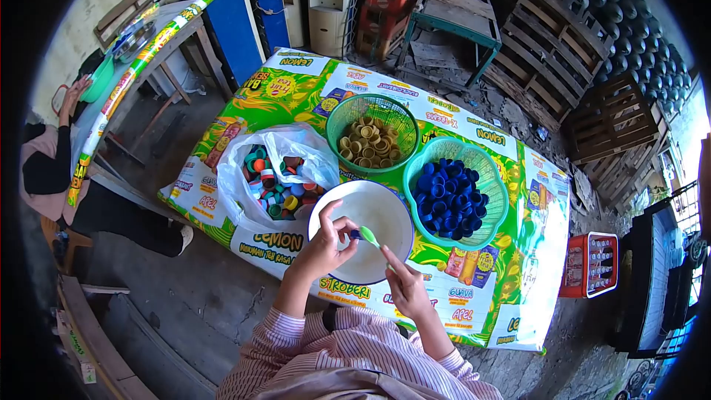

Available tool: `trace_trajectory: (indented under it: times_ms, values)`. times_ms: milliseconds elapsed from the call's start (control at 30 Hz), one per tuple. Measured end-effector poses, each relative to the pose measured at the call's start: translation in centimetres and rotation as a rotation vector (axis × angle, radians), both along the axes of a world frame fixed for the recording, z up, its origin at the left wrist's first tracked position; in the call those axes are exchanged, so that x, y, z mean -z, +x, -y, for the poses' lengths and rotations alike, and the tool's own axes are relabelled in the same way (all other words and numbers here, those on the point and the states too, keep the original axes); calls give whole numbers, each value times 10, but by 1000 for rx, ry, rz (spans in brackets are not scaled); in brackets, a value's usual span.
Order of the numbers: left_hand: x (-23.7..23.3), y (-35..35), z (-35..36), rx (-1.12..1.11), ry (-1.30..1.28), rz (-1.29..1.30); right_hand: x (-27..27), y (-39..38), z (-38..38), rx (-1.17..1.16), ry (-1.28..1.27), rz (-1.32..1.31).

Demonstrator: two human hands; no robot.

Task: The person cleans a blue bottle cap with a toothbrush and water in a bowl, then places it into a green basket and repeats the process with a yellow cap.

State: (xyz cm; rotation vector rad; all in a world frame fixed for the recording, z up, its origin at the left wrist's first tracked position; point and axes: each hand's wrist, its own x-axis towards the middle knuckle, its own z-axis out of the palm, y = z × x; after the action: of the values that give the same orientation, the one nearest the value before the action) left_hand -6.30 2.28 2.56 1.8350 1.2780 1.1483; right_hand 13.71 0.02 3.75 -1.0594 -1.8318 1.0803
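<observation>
My left hand (326, 246) pinches a small dark blue bottle cap (355, 234) above a white bowl (392, 212) with a dark rim. In my right hand (408, 286) is a small light-green tool (369, 236) with a rounded head, whose exact kind I cannot make out; the head is close against the cap. Right of the bowl, a light-green basket (501, 191) holds many blue caps (448, 196). Behind the bowl, a green basket (342, 112) contains yellowish caps (368, 142). A white plastic bag (235, 170) on the left is filled with mixed-colour caps (275, 191).
A bright printed cover lies over the table (511, 274). On the left, another person (55, 167) sits at a second table with a hand by a green bowl (100, 80). Wooden pallets (552, 44), stacked crates (385, 11) and a red crate (590, 265) stand around.
</observation>
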Motion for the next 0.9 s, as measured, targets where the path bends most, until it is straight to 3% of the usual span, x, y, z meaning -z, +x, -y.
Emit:
trace_trajectory:
  times_ms: [67, 300, 333, 433, 533, 600, 900]
  values:
    - [-3, 1, 1, -7, 15, -19, -3, 2, -2, 46, -98, 77]
    - [-7, 3, 3, -22, 14, -115, 5, -2, 2, -18, 38, -13]
    - [-8, 4, 3, -19, 13, -114, -8, 0, 2, 43, -105, 54]
    - [-8, 2, 3, -6, 10, -120, 5, 4, -1, 84, -12, 81]
    - [-10, 3, 3, -13, -8, -66, -1, 2, 3, 48, -18, 48]
    - [-17, 7, 4, -33, -26, 122, -5, -1, 7, 34, -47, 28]
    - [-6, 4, 3, -16, 64, 279, -3, -1, 11, 52, -114, -14]
